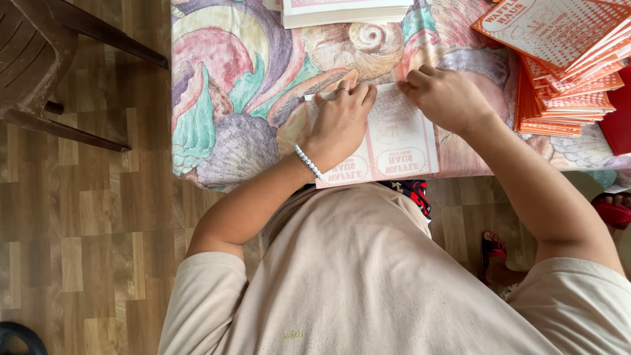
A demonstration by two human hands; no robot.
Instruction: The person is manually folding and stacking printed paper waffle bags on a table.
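Desk (pixel 217 151) under a shell-patterned cloth in pink, green and mauve fills the upper part of the view, its near edge running across just in front of the person's beige shirt. On it, straight ahead of the person, lies a white printed sheet (pixel 397 141) with red lettering, its near edge reaching to the desk's edge. Its far edge runs side to side, and both hands sit along that edge. The left hand (pixel 338 121), with a ring and a beaded white bracelet at the wrist, lies flat and spread over the sheet's left half, fingertips at the far edge. The right hand (pixel 447 98) is curled, fingers bent down onto the sheet's far right corner, pressing or pinching it; whether it grips the paper cannot be told. Neither hand is nearer: the sheet is under both. To the right, near the right hand but apart from it, a fanned pile of orange printed sheets (pixel 565 85) rests. At the far edge sits a stack of white sheets (pixel 345 12).
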